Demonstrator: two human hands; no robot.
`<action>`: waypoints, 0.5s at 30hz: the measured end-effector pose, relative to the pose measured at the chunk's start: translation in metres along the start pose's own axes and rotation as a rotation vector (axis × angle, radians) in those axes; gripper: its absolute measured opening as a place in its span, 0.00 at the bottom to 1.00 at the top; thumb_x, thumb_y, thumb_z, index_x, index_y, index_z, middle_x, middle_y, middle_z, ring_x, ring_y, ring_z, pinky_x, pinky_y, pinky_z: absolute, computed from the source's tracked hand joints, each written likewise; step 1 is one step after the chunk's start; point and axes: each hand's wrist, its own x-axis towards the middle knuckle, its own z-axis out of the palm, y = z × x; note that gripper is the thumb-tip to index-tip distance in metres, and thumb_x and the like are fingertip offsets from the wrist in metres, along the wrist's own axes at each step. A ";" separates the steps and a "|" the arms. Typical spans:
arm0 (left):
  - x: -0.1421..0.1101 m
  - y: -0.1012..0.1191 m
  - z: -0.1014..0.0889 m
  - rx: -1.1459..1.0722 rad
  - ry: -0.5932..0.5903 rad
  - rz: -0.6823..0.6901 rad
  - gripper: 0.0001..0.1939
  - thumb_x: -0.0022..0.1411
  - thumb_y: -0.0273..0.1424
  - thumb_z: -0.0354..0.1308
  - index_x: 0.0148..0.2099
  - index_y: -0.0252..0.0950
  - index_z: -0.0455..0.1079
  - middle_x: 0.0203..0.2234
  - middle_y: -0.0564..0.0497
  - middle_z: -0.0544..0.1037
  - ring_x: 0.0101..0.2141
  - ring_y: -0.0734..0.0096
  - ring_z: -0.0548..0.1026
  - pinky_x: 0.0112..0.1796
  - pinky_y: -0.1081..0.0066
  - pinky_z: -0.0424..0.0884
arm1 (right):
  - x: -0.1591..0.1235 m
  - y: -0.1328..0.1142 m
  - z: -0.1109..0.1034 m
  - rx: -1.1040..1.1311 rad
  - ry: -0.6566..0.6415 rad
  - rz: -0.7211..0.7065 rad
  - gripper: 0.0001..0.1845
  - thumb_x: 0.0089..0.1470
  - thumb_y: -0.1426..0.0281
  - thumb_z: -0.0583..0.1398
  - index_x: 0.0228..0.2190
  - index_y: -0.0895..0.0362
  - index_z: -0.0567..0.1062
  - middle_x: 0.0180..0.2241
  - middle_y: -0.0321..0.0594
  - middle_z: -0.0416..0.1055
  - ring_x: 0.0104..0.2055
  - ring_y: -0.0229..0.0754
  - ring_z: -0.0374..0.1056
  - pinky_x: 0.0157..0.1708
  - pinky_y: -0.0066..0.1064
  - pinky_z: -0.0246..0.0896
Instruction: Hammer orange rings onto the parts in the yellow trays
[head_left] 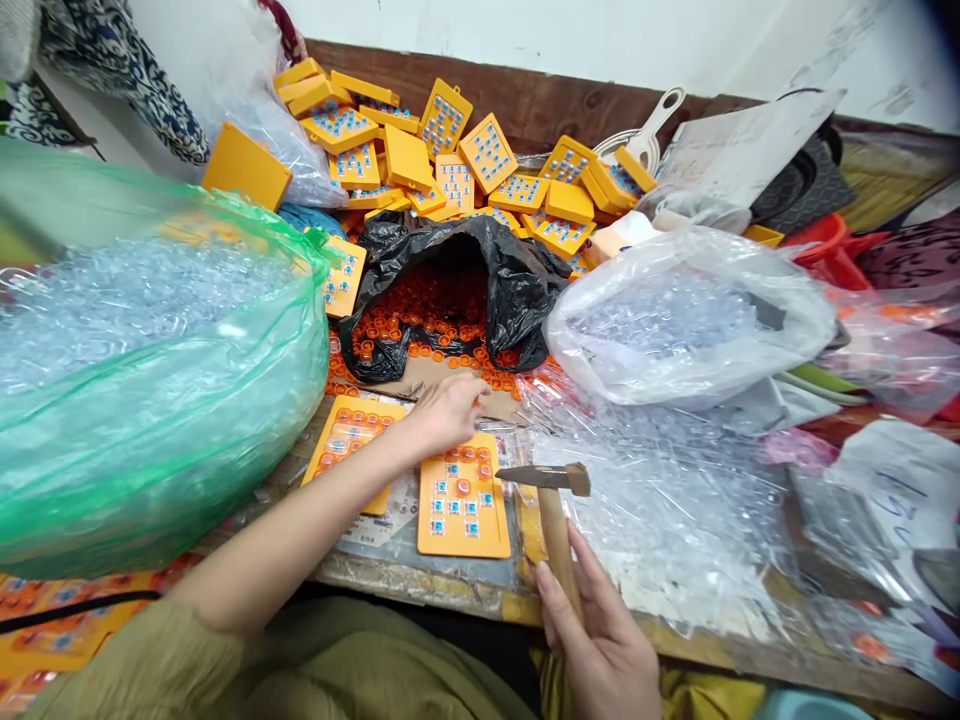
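Observation:
My right hand (600,640) grips the wooden handle of a hammer (556,530), its metal head raised beside the work board. My left hand (448,408) is over the back edge of that board, near loose orange plastic rings (454,358); its fingers are curled together, and what they hold, if anything, is hidden. Below it lies a yellow plastic board (465,535) with blue-centred clear pieces, some topped by orange rings. Under my left forearm sits a second yellow board (330,420) with rows of orange rings, partly covered by the arm.
A black bag (525,270) spills orange rings at the centre. Bags of clear plastic parts stand left, the green bag (255,400), and right, the white bag (600,360). Many yellow boards (409,158) are heaped behind. Clear plastic strips (660,510) cover the right side.

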 end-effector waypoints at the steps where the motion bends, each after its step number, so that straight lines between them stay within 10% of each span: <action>1: -0.019 0.004 -0.003 -0.019 0.018 0.013 0.16 0.59 0.23 0.54 0.50 0.31 0.70 0.39 0.44 0.77 0.42 0.63 0.74 0.45 0.65 0.70 | -0.001 0.000 -0.003 -0.040 -0.022 -0.044 0.27 0.53 0.65 0.64 0.55 0.51 0.71 0.52 0.40 0.72 0.48 0.51 0.73 0.42 0.36 0.74; 7: -0.117 0.009 0.007 -0.272 0.097 -0.045 0.19 0.60 0.26 0.54 0.54 0.35 0.65 0.34 0.49 0.77 0.35 0.67 0.76 0.39 0.67 0.73 | 0.002 -0.021 -0.006 -0.184 -0.246 -0.469 0.30 0.57 0.78 0.58 0.58 0.44 0.64 0.53 0.33 0.72 0.50 0.44 0.72 0.49 0.31 0.69; 15: -0.122 0.003 0.025 -0.363 0.129 -0.113 0.22 0.59 0.23 0.53 0.56 0.35 0.63 0.34 0.49 0.79 0.33 0.69 0.76 0.36 0.69 0.74 | 0.005 -0.044 -0.003 -0.289 -0.401 -0.614 0.33 0.58 0.81 0.53 0.62 0.47 0.60 0.45 0.40 0.77 0.41 0.40 0.77 0.39 0.24 0.72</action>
